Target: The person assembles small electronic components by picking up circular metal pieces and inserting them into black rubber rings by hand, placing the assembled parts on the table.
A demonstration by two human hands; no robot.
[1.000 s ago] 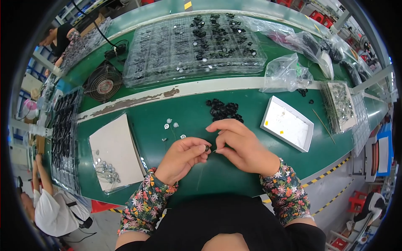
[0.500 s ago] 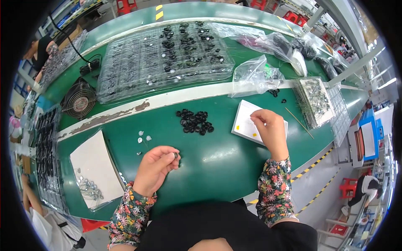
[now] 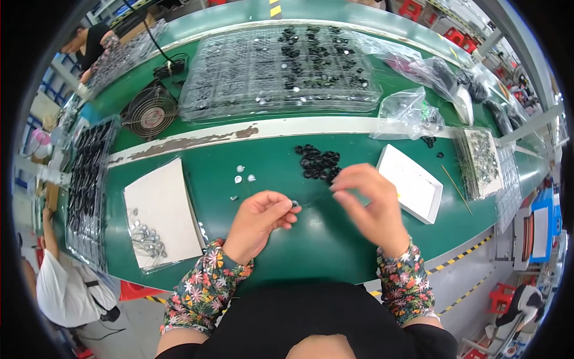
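Observation:
Between the thumb and fingers of my left hand [image 3: 258,222] is a small dark round part [image 3: 294,204] with a pale centre. My right hand [image 3: 375,206] has its thumb and forefinger apart, slightly blurred, with nothing visible between them. Its fingertips reach the near right edge of a pile of small black rings [image 3: 317,163]. Right of that hand lies a shallow white box [image 3: 435,203] with small yellow bits inside. Several small silvery discs [image 3: 251,178] lie on the green table beyond my left hand.
At left, a white board [image 3: 158,200] carries wired silvery discs [image 3: 146,240]. A tray of black parts [image 3: 89,185] stands farther left. Behind the white ledge [image 3: 287,126] are stacked clear trays [image 3: 233,78], a fan [image 3: 149,113] and plastic bags [image 3: 402,110]. A thin stick [image 3: 456,189] lies right.
My right hand has moved left from over the white box to beside the black rings, and its pinch has opened. My left hand keeps the small part. The whole view has shifted.

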